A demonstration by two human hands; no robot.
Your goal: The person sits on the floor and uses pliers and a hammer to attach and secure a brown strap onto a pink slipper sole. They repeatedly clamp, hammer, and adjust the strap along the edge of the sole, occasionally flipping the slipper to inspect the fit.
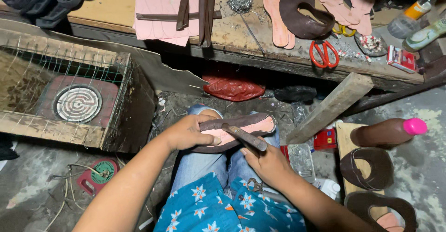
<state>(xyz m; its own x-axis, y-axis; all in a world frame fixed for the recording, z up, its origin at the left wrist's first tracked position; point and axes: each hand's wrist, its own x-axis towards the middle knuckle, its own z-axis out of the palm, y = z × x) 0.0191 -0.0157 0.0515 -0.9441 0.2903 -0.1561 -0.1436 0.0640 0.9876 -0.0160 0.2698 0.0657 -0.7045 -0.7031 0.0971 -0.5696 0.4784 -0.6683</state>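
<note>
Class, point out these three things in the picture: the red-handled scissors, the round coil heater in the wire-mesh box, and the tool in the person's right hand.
Red-handled scissors (324, 53), head view, on the handles.
Round coil heater (77, 103), head view, on the coil's centre.
Tool (245, 137), head view, mid-shaft.

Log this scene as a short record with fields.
left hand: grips the sandal sole resting on the lap
right hand: holds a metal tool laid across the sole
sole: pink inner face, brown edge
bench: red scissors, pink insoles, brown strap
left side: heater coil in a wire-mesh box
</note>
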